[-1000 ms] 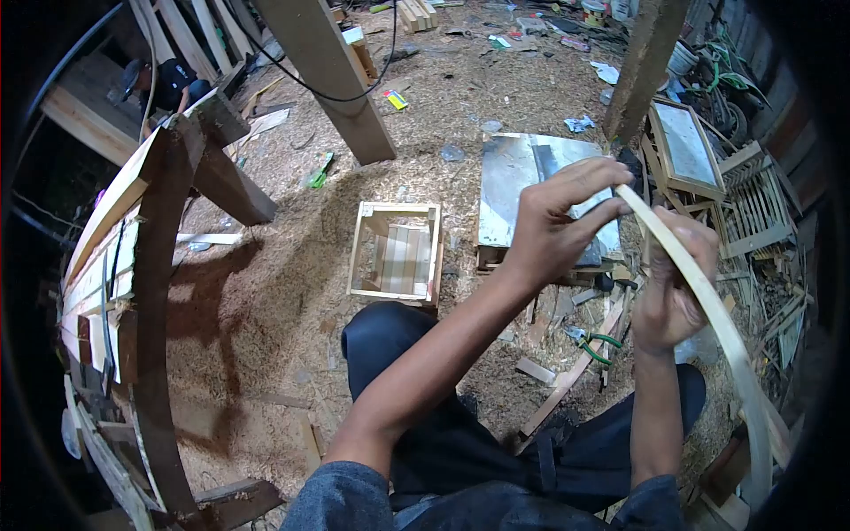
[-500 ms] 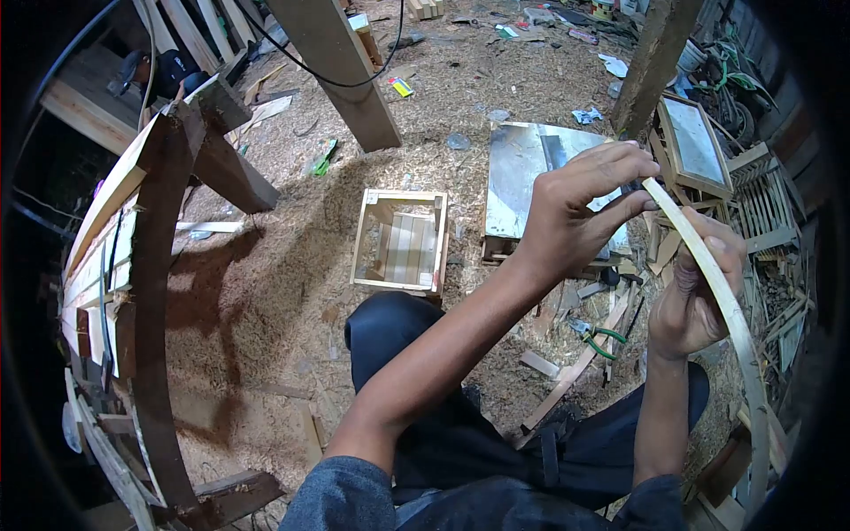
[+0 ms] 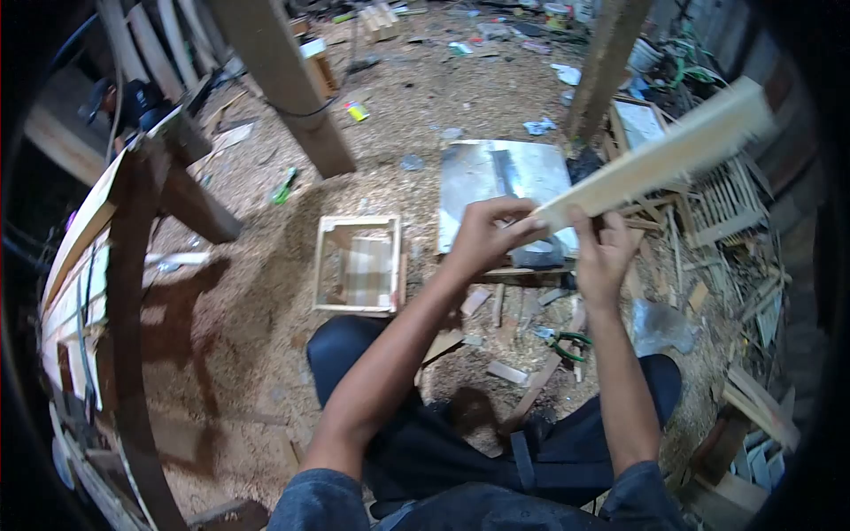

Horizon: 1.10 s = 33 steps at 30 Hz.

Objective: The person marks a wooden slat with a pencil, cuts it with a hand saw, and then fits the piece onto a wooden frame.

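Left fingers (image 3: 506, 212) are curled over the near end of the wood strip (image 3: 657, 161), pinching it. Right fingers (image 3: 586, 227) are closed on the same strip just beside them, from below. So 2 grips sit close together at 1 end. The left hand (image 3: 482, 239) and right hand (image 3: 604, 257) are held in front of the body above the knees.

The strip runs up and to the right from the hands. Its far end is free in the air and touches nothing.

Step in hand, as judged: the strip is held up at its near end and handled by both hands, off any support.

Next move calls for firm grips, since the long free end gives leverage, and for clearance from the post (image 3: 604, 66).

On the sawdust floor below are a small crate (image 3: 359, 264), a metal sheet (image 3: 482, 177) and green-handled pliers (image 3: 567, 342).
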{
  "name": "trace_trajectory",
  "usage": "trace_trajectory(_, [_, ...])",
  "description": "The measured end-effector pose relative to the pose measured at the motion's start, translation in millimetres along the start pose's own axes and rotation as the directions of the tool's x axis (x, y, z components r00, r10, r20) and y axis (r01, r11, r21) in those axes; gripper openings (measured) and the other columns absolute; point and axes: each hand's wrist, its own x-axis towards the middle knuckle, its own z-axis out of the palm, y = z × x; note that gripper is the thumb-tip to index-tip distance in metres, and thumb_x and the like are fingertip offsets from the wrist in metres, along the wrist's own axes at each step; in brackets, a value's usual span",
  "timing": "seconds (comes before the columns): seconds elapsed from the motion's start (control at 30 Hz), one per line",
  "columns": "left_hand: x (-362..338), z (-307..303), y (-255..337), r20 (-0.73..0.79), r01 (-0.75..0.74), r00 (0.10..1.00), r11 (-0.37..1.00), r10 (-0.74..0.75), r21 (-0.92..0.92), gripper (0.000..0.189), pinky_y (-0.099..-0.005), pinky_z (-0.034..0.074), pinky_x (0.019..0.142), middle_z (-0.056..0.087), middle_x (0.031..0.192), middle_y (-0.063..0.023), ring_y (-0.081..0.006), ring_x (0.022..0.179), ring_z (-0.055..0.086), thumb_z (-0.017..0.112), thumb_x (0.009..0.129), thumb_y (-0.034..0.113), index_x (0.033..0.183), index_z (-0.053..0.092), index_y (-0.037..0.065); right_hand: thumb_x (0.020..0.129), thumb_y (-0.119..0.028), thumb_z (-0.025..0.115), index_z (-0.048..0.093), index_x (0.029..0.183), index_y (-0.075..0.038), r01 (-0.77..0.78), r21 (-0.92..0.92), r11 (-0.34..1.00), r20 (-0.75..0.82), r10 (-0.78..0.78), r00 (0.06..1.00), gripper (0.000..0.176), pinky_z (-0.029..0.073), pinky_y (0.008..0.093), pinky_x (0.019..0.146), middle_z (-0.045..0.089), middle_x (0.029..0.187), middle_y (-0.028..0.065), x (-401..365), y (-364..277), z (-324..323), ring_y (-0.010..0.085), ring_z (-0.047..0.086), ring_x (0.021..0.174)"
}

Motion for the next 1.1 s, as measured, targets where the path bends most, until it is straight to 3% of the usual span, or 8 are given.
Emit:
trace_trajectory(0.03, [-1, -1, 4, 0.044, 0.105, 0.993, 0.994, -0.106, 0.011, 0.028, -0.0284, 0.054, 0.080, 0.075, 0.095, -0.0071, -0.0114, 0.087, 0.066, 0.079, 0.087, 0.019, 0.106, 0.075, -0.002, 0.095, -0.008, 0.071, 0.067, 0.107, 0.003, -0.092, 0.028, 0.995, -0.001, 0.092, 0.996, 0.017, 0.049, 0.0236, 0.079, 0.070, 0.101, 0.0052, 1, -1, 0, 0.0086, 0.062, 0.092])
trace_trajectory(0.13, [-5, 3, 2, 0.046, 0.098, 0.994, 0.990, -0.094, -0.103, 0.024, -0.0251, 0.054, 0.070, 0.073, 0.088, -0.0043, -0.0092, 0.077, 0.066, 0.077, 0.090, 0.018, 0.104, 0.075, 0.000, 0.097, -0.011, 0.069, 0.067, 0.108, 0.005, -0.180, 0.156, 0.971, 0.055, 0.174, 0.983, 0.020, 0.051, 0.0230, 0.078, 0.072, 0.099, 0.0070, 10, 3, -3, 0.0082, 0.064, 0.088])
trace_trajectory(0.17, [-7, 4, 6, 0.050, 0.217, 0.976, 0.962, -0.212, -0.165, 0.021, -0.0259, 0.053, 0.070, 0.074, 0.087, -0.0051, -0.0094, 0.077, 0.065, 0.074, 0.092, 0.018, 0.102, 0.075, -0.001, 0.097, -0.012, 0.068, 0.068, 0.110, 0.005, -0.183, 0.169, 0.969, 0.043, 0.178, 0.983, 0.022, 0.051, 0.0233, 0.078, 0.072, 0.098, 0.0074, 11, 5, -2, 0.0087, 0.065, 0.087])
trace_trajectory(0.23, [-8, 5, 10, 0.046, 0.265, 0.964, 0.931, -0.262, -0.251, 0.022, -0.0247, 0.053, 0.067, 0.073, 0.087, -0.0053, -0.0081, 0.073, 0.065, 0.072, 0.095, 0.019, 0.101, 0.073, -0.002, 0.097, -0.013, 0.068, 0.067, 0.114, 0.007, -0.323, 0.294, 0.900, 0.053, 0.322, 0.945, 0.026, 0.052, 0.0235, 0.079, 0.072, 0.100, 0.0089, 10, 5, 1, 0.0098, 0.066, 0.088])
trace_trajectory(0.3, [-10, 1, 15, 0.057, 0.286, 0.958, 0.911, -0.282, -0.297, 0.021, -0.0246, 0.052, 0.066, 0.073, 0.085, -0.0055, -0.0077, 0.073, 0.065, 0.071, 0.096, 0.018, 0.098, 0.072, -0.002, 0.097, -0.014, 0.068, 0.067, 0.116, 0.009, -0.364, 0.346, 0.865, 0.085, 0.357, 0.930, 0.030, 0.054, 0.0246, 0.080, 0.073, 0.102, 0.0102, 10, 1, 4, 0.0108, 0.067, 0.089])
trace_trajectory(0.47, [-11, 0, 1, -0.061, 0.196, 0.972, 0.925, -0.227, -0.325, 0.029, -0.0209, 0.041, 0.057, 0.067, 0.077, 0.0018, -0.0037, 0.064, 0.054, 0.066, 0.100, 0.027, 0.094, 0.073, 0.000, 0.100, -0.018, 0.065, 0.065, 0.120, 0.008, -0.423, 0.346, 0.838, 0.138, 0.400, 0.906, 0.032, 0.057, 0.0273, 0.079, 0.073, 0.100, 0.0101, 11, -5, 3, 0.0118, 0.069, 0.085])
trace_trajectory(1.0, [-12, 0, 3, -0.061, 0.248, 0.958, 0.914, -0.281, -0.321, 0.019, -0.0229, 0.049, 0.067, 0.071, 0.083, -0.0029, -0.0070, 0.072, 0.062, 0.069, 0.096, 0.018, 0.096, 0.072, -0.001, 0.101, -0.022, 0.063, 0.066, 0.115, 0.002, -0.444, 0.254, 0.859, 0.158, 0.416, 0.895, 0.027, 0.056, 0.0244, 0.073, 0.072, 0.097, 0.0070, 14, -9, 7, 0.0100, 0.068, 0.080])
trace_trajectory(1.1, [-13, -4, 0, -0.054, 0.164, 0.981, 0.939, -0.188, -0.302, 0.021, -0.0240, 0.052, 0.066, 0.072, 0.084, -0.0046, -0.0087, 0.073, 0.065, 0.071, 0.096, 0.019, 0.097, 0.072, -0.002, 0.101, -0.022, 0.063, 0.066, 0.111, 0.000, -0.453, 0.269, 0.850, 0.174, 0.419, 0.891, 0.025, 0.055, 0.0233, 0.072, 0.072, 0.095, 0.0064, 13, -12, 8, 0.0092, 0.068, 0.079])
